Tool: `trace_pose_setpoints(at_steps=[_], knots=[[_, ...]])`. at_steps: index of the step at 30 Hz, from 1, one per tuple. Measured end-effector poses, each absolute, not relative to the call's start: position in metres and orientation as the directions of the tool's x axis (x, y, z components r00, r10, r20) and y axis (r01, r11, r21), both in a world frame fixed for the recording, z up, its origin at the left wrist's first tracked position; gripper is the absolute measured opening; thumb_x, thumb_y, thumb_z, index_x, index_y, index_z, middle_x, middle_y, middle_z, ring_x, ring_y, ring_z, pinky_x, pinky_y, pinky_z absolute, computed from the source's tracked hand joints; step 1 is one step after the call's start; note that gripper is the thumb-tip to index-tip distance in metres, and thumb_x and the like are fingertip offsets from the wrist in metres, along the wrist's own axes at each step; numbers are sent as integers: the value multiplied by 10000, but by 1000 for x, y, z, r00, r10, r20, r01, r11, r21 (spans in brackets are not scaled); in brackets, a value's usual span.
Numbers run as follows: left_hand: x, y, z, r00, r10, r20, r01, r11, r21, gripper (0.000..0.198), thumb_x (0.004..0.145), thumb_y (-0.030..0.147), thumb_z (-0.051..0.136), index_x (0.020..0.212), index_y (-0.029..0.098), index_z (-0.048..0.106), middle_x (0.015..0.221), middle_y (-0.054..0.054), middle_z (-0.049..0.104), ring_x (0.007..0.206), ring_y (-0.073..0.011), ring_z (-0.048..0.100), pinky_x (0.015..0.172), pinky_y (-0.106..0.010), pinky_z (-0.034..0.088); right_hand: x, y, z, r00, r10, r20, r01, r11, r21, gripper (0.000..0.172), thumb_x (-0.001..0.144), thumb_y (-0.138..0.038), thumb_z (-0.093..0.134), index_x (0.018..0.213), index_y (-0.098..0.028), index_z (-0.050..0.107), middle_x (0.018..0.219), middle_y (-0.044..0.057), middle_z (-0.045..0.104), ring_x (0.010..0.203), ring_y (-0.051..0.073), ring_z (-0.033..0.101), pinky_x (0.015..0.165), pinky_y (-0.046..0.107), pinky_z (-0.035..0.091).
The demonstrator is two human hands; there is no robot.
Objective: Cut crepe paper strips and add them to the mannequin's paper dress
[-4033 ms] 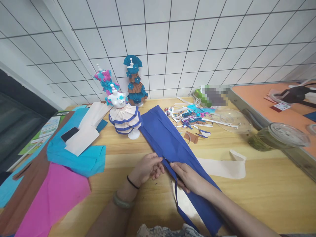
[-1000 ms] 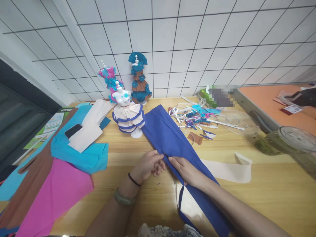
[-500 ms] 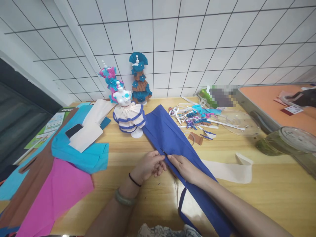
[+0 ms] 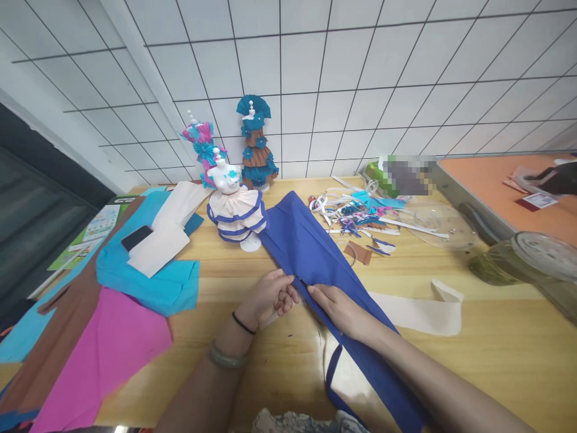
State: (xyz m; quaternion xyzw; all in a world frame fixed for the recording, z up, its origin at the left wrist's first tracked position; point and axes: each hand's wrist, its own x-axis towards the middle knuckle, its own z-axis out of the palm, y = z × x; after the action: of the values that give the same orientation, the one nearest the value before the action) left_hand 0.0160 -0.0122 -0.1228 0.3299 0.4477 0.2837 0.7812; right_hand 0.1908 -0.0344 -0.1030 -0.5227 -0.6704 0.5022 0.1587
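Observation:
A long folded sheet of blue crepe paper lies slantwise across the table in front of me. At its left edge my left hand is closed, thumb and forefinger pinching the paper. My right hand rests on the sheet, its fingers wrapped round scissors. Only their dark blades show, against the paper's edge near my left fingertips; the handles are mostly hidden. A narrow blue strip hangs in a curve below my right hand. Just beyond the sheet's left edge stands a white dress-form figure in a ruffled cream skirt with blue trim.
Two more dressed figures stand by the tiled wall. Pink, turquoise and brown paper sheets lie left, with a phone. Paper scraps are heaped back right. A cream strip and a lidded jar lie right.
My left hand has shifted slightly left and up along the paper's edge, and the dark blades show a little more between my hands. My right hand has barely moved.

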Motion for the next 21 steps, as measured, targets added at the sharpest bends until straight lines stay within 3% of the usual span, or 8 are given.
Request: trace_pose_setpoints(at_steps=[3,10,21], knots=[[16,-12,-125,446,738,-506,-151,620,770,276,752,388,586,763,176,410,532,12,593,306,-50,446,285,-132,241,190,-35,-104,-393,857,-332,540,-77,-838,429,917,-450,260,735,-174,533,651,5,551,642,165,528,662,279,413],[16,-13,-128,448,744,-496,-154,611,777,262,751,376,587,771,173,422,542,9,601,314,-55,463,276,-131,248,187,-28,-106,-431,861,-269,514,-10,-858,434,922,-433,249,742,-166,541,771,54,623,735,184,543,741,305,400],[17,-13,-130,452,737,-503,-155,620,769,253,756,364,592,760,169,430,545,7,601,320,-53,467,279,-131,257,189,-27,-108,-427,855,-294,534,-24,-845,433,919,-429,251,721,-165,531,733,39,604,689,168,525,689,284,399]])
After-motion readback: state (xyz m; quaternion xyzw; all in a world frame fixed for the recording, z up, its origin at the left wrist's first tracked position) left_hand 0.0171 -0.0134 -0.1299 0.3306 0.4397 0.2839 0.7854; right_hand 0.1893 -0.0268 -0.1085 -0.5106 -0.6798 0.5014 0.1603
